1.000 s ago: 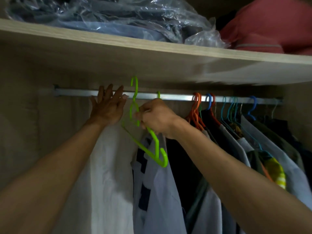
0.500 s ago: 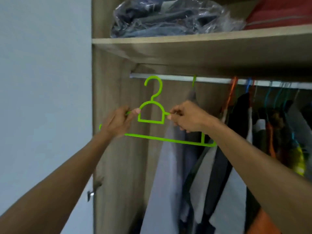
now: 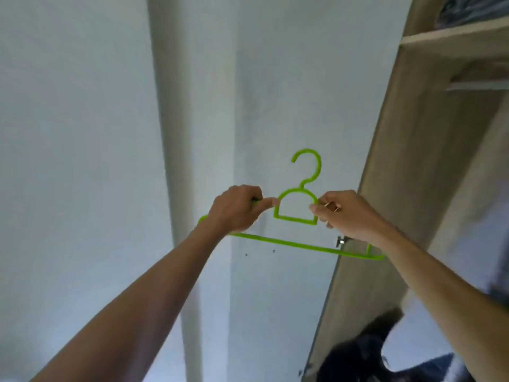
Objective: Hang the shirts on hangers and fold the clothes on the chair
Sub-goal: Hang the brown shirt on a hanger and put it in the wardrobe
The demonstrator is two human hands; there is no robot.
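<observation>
A bare lime-green plastic hanger [image 3: 296, 245] is held upright in front of me, hook pointing up. My left hand [image 3: 237, 209] pinches its left shoulder next to the small centre loop. My right hand [image 3: 344, 213] pinches the right shoulder on the other side of that loop. The hanger's bottom bar runs below both hands, and its ends are partly hidden behind my wrists. No shirt and no chair are in view.
A white wall with a vertical white pillar [image 3: 170, 161] fills the left and centre. The wooden wardrobe side panel [image 3: 407, 166] and a shelf edge [image 3: 454, 34] stand at the right. Blurred dark clothing [image 3: 366, 351] shows at the lower right.
The hanger came off the wardrobe rail, and both hands took it by the shoulders. My view has swung left, away from the hanging clothes, toward the white wall.
</observation>
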